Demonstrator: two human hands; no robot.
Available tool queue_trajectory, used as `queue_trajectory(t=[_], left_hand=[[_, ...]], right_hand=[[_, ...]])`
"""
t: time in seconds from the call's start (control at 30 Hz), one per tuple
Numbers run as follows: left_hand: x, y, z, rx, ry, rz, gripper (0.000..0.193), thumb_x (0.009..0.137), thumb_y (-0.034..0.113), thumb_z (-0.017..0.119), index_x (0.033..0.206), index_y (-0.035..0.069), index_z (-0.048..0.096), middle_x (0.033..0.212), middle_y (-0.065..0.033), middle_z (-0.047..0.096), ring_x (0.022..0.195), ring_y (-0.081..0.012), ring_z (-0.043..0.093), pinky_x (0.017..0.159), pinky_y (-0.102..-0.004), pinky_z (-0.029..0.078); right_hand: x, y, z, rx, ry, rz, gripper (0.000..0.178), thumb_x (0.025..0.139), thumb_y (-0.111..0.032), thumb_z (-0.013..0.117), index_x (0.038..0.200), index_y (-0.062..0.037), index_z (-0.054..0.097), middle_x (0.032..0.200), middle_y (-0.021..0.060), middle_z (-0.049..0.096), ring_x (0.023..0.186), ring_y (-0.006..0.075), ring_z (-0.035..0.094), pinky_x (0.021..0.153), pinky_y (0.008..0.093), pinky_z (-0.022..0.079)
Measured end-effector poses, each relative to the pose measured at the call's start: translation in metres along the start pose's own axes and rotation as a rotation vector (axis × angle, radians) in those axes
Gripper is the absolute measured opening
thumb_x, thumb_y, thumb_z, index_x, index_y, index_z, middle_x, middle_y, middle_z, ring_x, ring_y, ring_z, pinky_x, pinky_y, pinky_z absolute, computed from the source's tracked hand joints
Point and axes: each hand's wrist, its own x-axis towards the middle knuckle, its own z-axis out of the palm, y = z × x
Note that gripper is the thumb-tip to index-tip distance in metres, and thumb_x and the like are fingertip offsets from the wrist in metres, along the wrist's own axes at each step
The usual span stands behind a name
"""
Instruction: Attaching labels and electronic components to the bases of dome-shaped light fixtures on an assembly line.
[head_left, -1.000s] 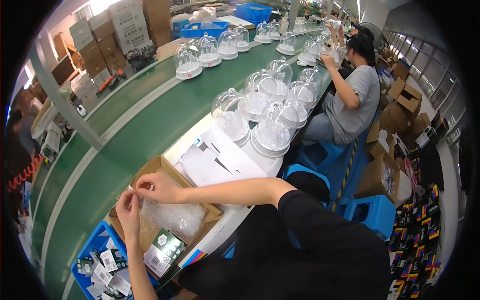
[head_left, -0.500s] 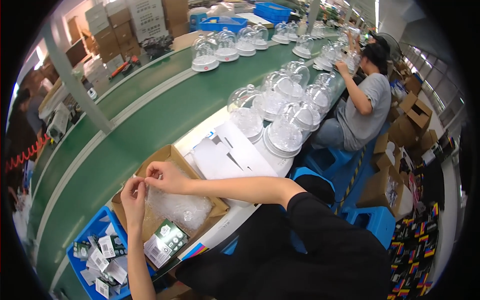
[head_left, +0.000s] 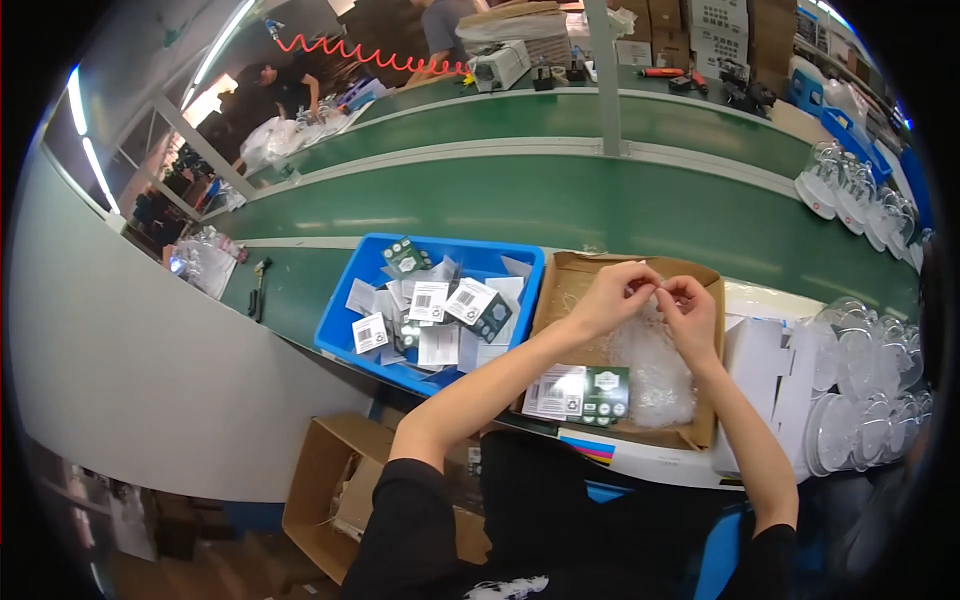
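Note:
Over a shallow cardboard box, my left hand and my right hand meet fingertip to fingertip. Both are closed in a pinch; whatever sits between the fingers is too small to make out. Below them in the box lies a heap of thin clear plastic pieces, partly covered by the right hand. Green and white printed cards rest at the box's near edge. Left of the box stands a blue plastic bin, holding many loose folded cards, white and green.
Clear domes on white bases crowd the right side, beside a white carton. A green conveyor belt runs behind, with more domes far right. Black-handled cutters lie left. An open cardboard carton stands below.
The head view has swung left, so the blue bin and box now sit nearer the middle. Both hands stay pinched together over the box.

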Motion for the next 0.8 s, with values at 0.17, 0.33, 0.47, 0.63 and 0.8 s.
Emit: queue_trajectory(t=[0.17,0.33,0.47,0.63,0.8], left_hand=[[0.002,0.003,-0.01,0.026,0.016,0.021,0.012,0.087,0.006,0.06,0.096,0.0,0.065,0.088,-0.0065,0.064,0.073,-0.0136,0.061,0.064,-0.0265,0.05],[0.001,0.002,-0.002,0.034,-0.004,-0.02,0.011,0.087,0.006,0.06,0.094,-0.001,0.065,0.083,-0.0075,0.064,0.072,-0.013,0.06,0.063,-0.0256,0.049],[0.001,0.003,-0.004,0.031,-0.002,-0.009,0.011,0.087,0.006,0.06,0.094,-0.001,0.065,0.084,-0.0076,0.064,0.072,-0.0135,0.06,0.064,-0.0256,0.049],[0.001,0.004,-0.008,0.013,-0.001,0.015,0.011,0.086,0.005,0.06,0.094,-0.001,0.065,0.084,-0.0078,0.064,0.073,-0.0137,0.06,0.064,-0.026,0.049],[0.002,0.003,-0.005,0.055,-0.005,0.009,0.011,0.086,0.006,0.06,0.093,-0.001,0.064,0.083,-0.0083,0.063,0.072,-0.014,0.061,0.064,-0.0266,0.049]], right_hand=[[0.005,-0.018,0.007,-0.018,-0.007,0.003,0.007,0.088,-0.004,0.064,0.092,0.0002,0.059,0.082,0.0013,0.061,0.07,0.0059,0.057,0.061,0.019,0.046],[0.0,-0.009,0.0,0.053,-0.014,0.013,0.007,0.089,-0.004,0.061,0.094,-0.0001,0.058,0.083,0.001,0.06,0.07,0.007,0.058,0.061,0.0191,0.047],[-0.001,-0.011,0.001,0.054,-0.013,0.035,0.006,0.09,-0.004,0.061,0.093,-0.0001,0.057,0.082,0.0016,0.06,0.07,0.0071,0.058,0.062,0.0192,0.047],[0.002,-0.013,0.001,0.002,-0.033,0.02,0.006,0.089,-0.003,0.06,0.093,-0.0001,0.057,0.081,0.0012,0.059,0.069,0.0068,0.058,0.062,0.0189,0.047],[0.001,-0.011,0.001,0.018,-0.018,0.041,0.007,0.088,-0.003,0.061,0.093,0.0002,0.057,0.081,0.0006,0.059,0.07,0.0064,0.057,0.06,0.0188,0.047]])
